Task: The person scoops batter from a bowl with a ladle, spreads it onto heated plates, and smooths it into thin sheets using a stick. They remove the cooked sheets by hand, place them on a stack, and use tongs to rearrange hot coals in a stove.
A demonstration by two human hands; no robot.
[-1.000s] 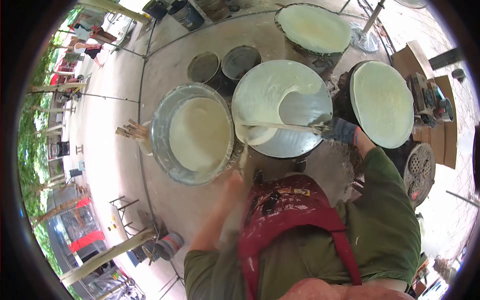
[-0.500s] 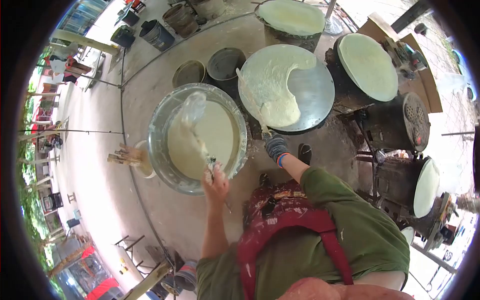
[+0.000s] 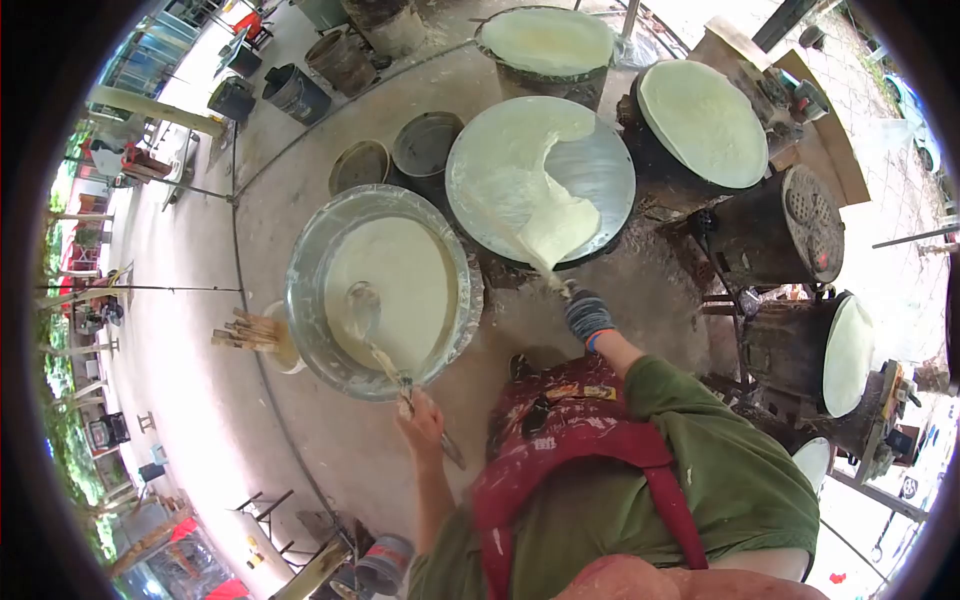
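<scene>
Spreader tool [image 3: 548,262] beyond gloved right hand [image 3: 586,313] too blurred; ladle [image 3: 362,308] bowl indistinct.

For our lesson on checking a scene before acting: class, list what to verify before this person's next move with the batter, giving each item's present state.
1. Left hand grips the ladle: ok.
2. Ladle over the batter basin: ok.
3. Gloved right hand holds the spreader: ok.
4. Batter covers the whole griddle: not ok, the right part is bare.
5. Ladle filled: cannot tell.
</scene>
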